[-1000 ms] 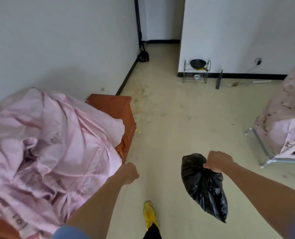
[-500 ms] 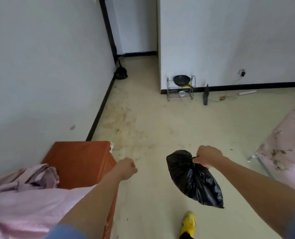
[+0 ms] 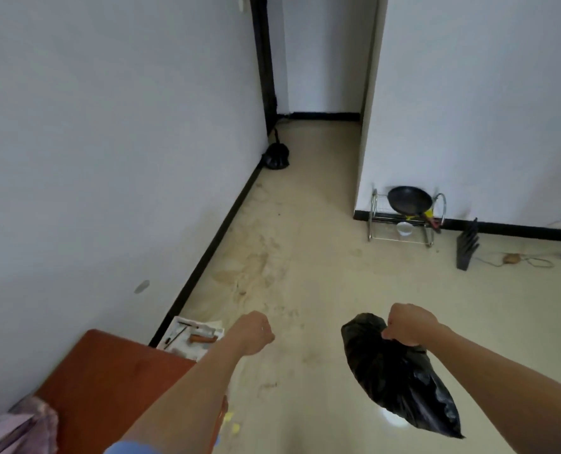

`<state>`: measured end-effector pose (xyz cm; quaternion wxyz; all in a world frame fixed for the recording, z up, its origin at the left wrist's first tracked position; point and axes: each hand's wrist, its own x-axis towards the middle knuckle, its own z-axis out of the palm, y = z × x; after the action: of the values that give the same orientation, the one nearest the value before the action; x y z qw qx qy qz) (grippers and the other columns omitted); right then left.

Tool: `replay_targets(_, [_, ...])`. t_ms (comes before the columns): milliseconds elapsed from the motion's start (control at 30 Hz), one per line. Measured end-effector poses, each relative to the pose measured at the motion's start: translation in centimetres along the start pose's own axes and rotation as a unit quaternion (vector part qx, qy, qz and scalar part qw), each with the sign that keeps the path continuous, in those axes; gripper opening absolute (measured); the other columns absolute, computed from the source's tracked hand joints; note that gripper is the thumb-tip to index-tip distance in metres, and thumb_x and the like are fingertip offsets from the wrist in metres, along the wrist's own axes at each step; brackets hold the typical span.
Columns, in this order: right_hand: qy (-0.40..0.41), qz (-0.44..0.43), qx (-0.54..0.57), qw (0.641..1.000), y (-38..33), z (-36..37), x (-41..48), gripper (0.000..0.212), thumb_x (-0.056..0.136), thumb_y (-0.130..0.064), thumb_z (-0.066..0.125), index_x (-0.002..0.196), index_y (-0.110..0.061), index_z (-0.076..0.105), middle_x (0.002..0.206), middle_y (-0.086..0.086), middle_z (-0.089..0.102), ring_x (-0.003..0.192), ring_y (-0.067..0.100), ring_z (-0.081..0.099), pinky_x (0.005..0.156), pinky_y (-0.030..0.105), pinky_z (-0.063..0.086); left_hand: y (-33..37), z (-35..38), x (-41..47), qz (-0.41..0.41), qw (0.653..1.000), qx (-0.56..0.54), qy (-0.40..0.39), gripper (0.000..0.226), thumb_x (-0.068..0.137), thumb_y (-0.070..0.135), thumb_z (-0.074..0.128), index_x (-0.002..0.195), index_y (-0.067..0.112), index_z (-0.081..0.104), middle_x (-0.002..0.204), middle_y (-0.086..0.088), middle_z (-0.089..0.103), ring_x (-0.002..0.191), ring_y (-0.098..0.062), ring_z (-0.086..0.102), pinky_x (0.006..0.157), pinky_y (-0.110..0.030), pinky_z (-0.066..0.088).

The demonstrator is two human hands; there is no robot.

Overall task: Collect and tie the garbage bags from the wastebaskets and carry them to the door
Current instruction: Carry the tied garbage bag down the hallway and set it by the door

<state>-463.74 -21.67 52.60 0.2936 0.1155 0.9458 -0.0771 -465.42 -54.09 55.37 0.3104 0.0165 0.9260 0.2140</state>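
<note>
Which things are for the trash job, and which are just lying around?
For the job: held garbage bag, right hand, garbage bag by the wall.
Lying about: frying pan, wire rack, white bowl, orange cabinet.

Legible markings: none found. The black garbage bag point(image 3: 400, 381) presents a plain glossy surface with no print on it. The small items on the white tray point(image 3: 187, 350) by the baseboard are too blurred to tell whether any carries lettering.
</note>
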Motion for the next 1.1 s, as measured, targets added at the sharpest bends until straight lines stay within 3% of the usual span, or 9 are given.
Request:
replay_targets(100, [0.012, -0.016, 0.001, 1.000, -0.7, -5.0, 8.0, 0.024, 0.082, -0.040, 0.063, 0.081, -0.017, 0.059, 0.079, -0.001, 0.061, 0.077, 0.021, 0.061, 0.064, 0.027, 0.046, 0.7, -3.6, 7.3, -0.032, 0.999, 0.009, -0.006, 0.026, 0.096, 0.023, 0.052, 0.099, -0.001, 0.059, 0.102, -0.016, 0.061, 0.096, -0.030, 0.064, 0.079, -0.034, 0.049])
replay_targets(200, [0.017, -0.010, -0.003, 1.000, -1.3, -9.4, 15.7, 0.025, 0.083, -0.042, 0.063, 0.082, -0.018, 0.058, 0.076, -0.003, 0.058, 0.077, 0.022, 0.060, 0.063, 0.028, 0.045, 0.9, -6.7, 15.6, -0.047, 0.999, 0.019, -0.020, 0.014, 0.095, 0.021, 0.052, 0.089, 0.008, 0.053, 0.088, -0.010, 0.056, 0.078, -0.023, 0.053, 0.072, -0.027, 0.042])
replay_targets(300, [0.005, 0.002, -0.006, 1.000, -2.1, -14.5, 23.5, 0.029, 0.084, -0.045, 0.063, 0.080, -0.017, 0.055, 0.075, -0.003, 0.056, 0.078, 0.023, 0.058, 0.063, 0.028, 0.044, 2.4, -11.1, 24.3, -0.059, 0.998, 0.014, -0.029, 0.017, 0.093, 0.021, 0.056, 0.094, 0.004, 0.059, 0.088, -0.011, 0.061, 0.086, -0.026, 0.062, 0.074, -0.029, 0.046])
replay_targets(433, [0.038, 0.006, 0.004, 0.999, -4.2, -23.7, 32.3, 0.029, 0.085, -0.045, 0.062, 0.080, -0.017, 0.058, 0.078, 0.000, 0.059, 0.079, 0.022, 0.061, 0.062, 0.027, 0.044, 7.0, -20.3, 34.7, -0.034, 0.999, 0.029, -0.014, 0.035, 0.094, 0.022, 0.054, 0.117, -0.003, 0.059, 0.120, -0.018, 0.063, 0.111, -0.032, 0.062, 0.082, -0.032, 0.050])
replay_targets(667, [0.071, -0.025, -0.001, 0.997, -7.4, -36.3, 47.1, 0.024, 0.081, -0.042, 0.060, 0.071, -0.021, 0.059, 0.075, 0.000, 0.062, 0.077, 0.021, 0.063, 0.065, 0.029, 0.049, 14.4, -32.2, 51.3, 0.000, 0.999, -0.027, 0.031, 0.012, 0.089, 0.024, 0.060, 0.091, 0.012, 0.058, 0.106, -0.014, 0.066, 0.092, -0.026, 0.064, 0.080, -0.032, 0.051])
replay_targets(733, [0.062, -0.035, -0.015, 0.997, -8.1, -39.0, 52.7, 0.025, 0.082, -0.040, 0.060, 0.071, -0.017, 0.064, 0.070, -0.003, 0.060, 0.074, 0.019, 0.064, 0.064, 0.028, 0.051, 15.5, -34.4, 56.6, -0.007, 0.999, -0.025, 0.028, 0.015, 0.089, 0.025, 0.061, 0.091, 0.011, 0.058, 0.108, -0.013, 0.066, 0.096, -0.026, 0.064, 0.081, -0.032, 0.052])
replay_targets(833, [0.049, -0.053, -0.019, 0.997, -9.1, -42.8, 61.8, 0.027, 0.083, -0.039, 0.060, 0.090, -0.015, 0.070, 0.083, 0.000, 0.067, 0.080, 0.018, 0.065, 0.070, 0.028, 0.052, 17.2, -37.5, 64.5, -0.039, 0.999, -0.016, 0.012, 0.029, 0.090, 0.024, 0.058, 0.105, -0.001, 0.061, 0.115, -0.017, 0.065, 0.109, -0.032, 0.063, 0.088, -0.034, 0.052])
replay_targets(900, [0.033, -0.062, -0.024, 0.997, -9.7, -45.9, 67.3, 0.029, 0.083, -0.038, 0.061, 0.098, -0.015, 0.069, 0.092, 0.001, 0.066, 0.089, 0.020, 0.065, 0.073, 0.027, 0.051, 18.6, -39.9, 69.4, -0.068, 0.998, -0.014, -0.008, 0.023, 0.091, 0.022, 0.057, 0.103, 0.003, 0.060, 0.115, -0.017, 0.065, 0.111, -0.032, 0.063, 0.085, -0.032, 0.051])
replay_targets(1100, [0.015, -0.096, -0.076, 0.992, -12.2, -56.8, 81.5, 0.021, 0.081, -0.039, 0.062, 0.082, -0.018, 0.060, 0.077, -0.002, 0.059, 0.082, 0.021, 0.063, 0.067, 0.025, 0.047, 22.2, -48.1, 81.2, -0.083, 0.990, -0.109, 0.038, 0.015, 0.086, 0.032, 0.060, 0.096, 0.021, 0.059, 0.104, -0.008, 0.063, 0.096, -0.025, 0.064, 0.084, -0.035, 0.055])
